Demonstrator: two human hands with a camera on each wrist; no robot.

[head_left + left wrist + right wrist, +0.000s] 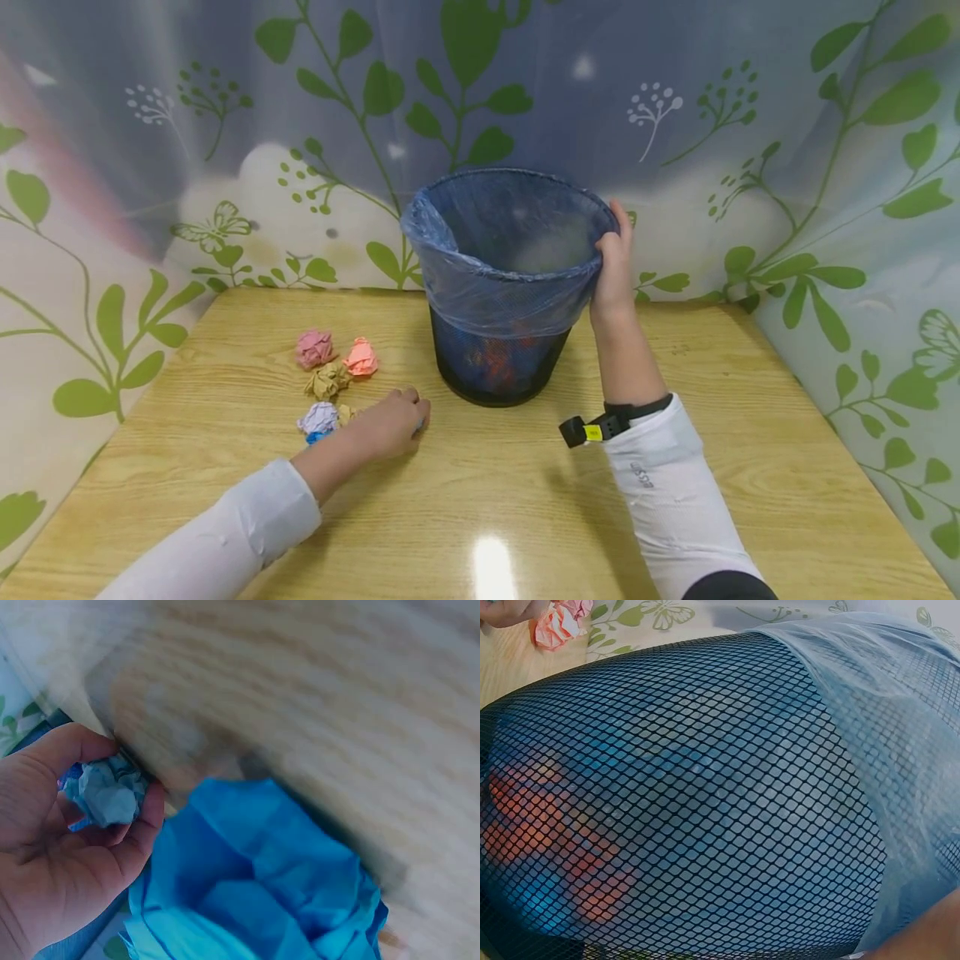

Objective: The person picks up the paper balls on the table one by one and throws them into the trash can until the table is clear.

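Observation:
My left hand [386,427] pinches a pale blue crumpled paper ball [111,791] between thumb and curled fingers, low over the table in front of the wastebasket. With my right hand [615,279] I grip the right side of the wastebasket's rim, thumb and fingers around its edge. The wastebasket [501,379] is black mesh, standing upright, with a translucent blue bag [517,304] folded over its rim. Orange and blue paper [540,817] shows through the mesh near the bottom. A bright blue paper ball [259,889] looms large in the left wrist view.
Left of the wastebasket lie several crumpled paper balls: dusty pink [314,348], coral [362,357], tan [327,381] and lavender [318,417]. They rest on a wooden table [480,483], with a leaf-patterned curtain [337,167] behind and at both sides.

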